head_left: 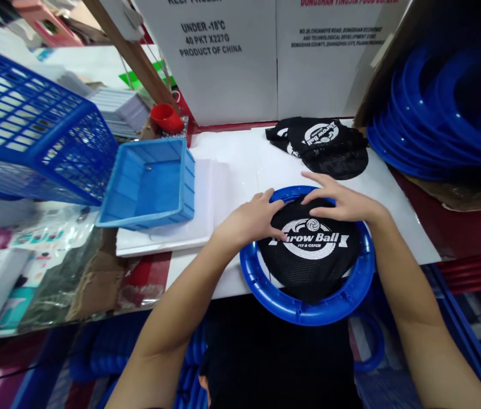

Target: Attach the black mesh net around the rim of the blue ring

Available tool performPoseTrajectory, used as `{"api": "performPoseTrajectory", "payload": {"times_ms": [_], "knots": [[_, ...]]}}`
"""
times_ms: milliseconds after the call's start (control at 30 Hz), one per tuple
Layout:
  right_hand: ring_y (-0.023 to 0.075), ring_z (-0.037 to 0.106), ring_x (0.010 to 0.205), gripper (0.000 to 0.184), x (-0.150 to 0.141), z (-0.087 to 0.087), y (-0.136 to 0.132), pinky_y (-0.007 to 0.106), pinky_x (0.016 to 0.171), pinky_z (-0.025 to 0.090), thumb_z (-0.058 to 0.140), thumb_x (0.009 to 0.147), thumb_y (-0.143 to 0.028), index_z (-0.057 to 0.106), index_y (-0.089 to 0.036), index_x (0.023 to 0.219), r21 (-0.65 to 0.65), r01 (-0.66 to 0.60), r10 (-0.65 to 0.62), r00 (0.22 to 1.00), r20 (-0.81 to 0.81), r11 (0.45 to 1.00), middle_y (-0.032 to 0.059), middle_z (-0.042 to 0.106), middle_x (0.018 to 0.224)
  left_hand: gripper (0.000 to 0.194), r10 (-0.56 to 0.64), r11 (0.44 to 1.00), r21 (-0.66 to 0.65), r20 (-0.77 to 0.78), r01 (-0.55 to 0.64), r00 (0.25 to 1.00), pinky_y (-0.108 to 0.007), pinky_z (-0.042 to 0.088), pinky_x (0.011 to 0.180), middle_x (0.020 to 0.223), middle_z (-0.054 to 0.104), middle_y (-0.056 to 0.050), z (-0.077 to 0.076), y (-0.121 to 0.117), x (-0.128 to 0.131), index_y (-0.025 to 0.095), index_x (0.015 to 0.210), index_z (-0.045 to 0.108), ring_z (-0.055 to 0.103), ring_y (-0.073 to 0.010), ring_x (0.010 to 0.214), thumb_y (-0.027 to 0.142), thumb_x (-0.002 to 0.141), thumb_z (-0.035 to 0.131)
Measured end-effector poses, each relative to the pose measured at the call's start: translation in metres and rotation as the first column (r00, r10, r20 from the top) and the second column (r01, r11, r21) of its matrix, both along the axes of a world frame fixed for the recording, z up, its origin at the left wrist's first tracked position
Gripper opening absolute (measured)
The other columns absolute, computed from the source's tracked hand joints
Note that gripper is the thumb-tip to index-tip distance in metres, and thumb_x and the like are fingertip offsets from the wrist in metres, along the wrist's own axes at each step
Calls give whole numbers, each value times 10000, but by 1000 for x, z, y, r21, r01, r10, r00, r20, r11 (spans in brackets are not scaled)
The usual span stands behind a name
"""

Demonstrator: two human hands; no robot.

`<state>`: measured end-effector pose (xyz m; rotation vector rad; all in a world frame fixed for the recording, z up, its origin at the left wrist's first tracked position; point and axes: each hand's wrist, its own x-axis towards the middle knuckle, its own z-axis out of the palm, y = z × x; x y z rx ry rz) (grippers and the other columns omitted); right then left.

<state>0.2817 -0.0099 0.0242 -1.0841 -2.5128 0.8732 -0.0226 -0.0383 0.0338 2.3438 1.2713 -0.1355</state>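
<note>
A blue plastic ring lies at the near edge of the white table sheet. A black mesh cloth printed "Throw Ball" is spread over it. My left hand rests on the cloth's left upper edge, fingers curled and pressing the fabric onto the ring. My right hand lies on the cloth's top edge with fingers stretched flat. A pile of more black mesh cloths sits further back on the sheet.
A light blue tray stands to the left, a dark blue basket beyond it. Stacked blue rings fill a box at the right. White cartons stand behind. A red cup sits near the cartons.
</note>
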Motion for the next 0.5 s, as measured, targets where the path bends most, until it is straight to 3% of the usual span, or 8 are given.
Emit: {"api": "performPoseTrajectory", "payload": {"times_ms": [100,233,300,400,500], "knots": [[445,389,1749,450,-18,-13,4,733,1424,339,834,1019,-454,834,-363,1460,17,-28,27,997,71,999,87,457,1880,817,-12,1000,8,-2,12,1000,-575,583,1221,1819,451,-256,1,0,0,205,1584,652,573,-496,1563,496,883,954],[446,495,1664,493,-16,-14,6,718,1396,410,856,995,-478,833,-394,1480,-10,-20,21,992,124,1000,96,565,1772,575,-51,999,-14,21,51,998,-477,635,1110,1761,551,-186,7,9,-4,226,1373,772,740,-402,1327,410,863,961],[458,519,1636,533,-13,-11,2,734,1371,436,861,994,-504,814,-414,1517,-27,-16,20,988,153,1000,115,572,1739,439,-73,997,-8,6,73,997,-475,636,1083,1760,570,-160,10,15,-7,232,1249,815,752,-398,1304,402,870,956],[511,414,1705,586,-16,-13,-4,812,1374,373,853,1006,-553,770,-446,1577,0,-15,15,982,187,1000,122,496,1807,333,-113,993,29,36,112,993,-493,596,1152,1743,604,-135,8,21,-11,229,1055,833,680,-429,1440,453,853,976],[531,281,1775,547,-25,-19,-8,842,1403,282,842,1018,-562,791,-411,1541,52,-18,8,984,176,998,108,401,1899,379,-102,995,10,105,101,989,-499,545,1240,1790,562,-127,2,23,-14,220,947,819,582,-440,1566,528,813,994]]}}
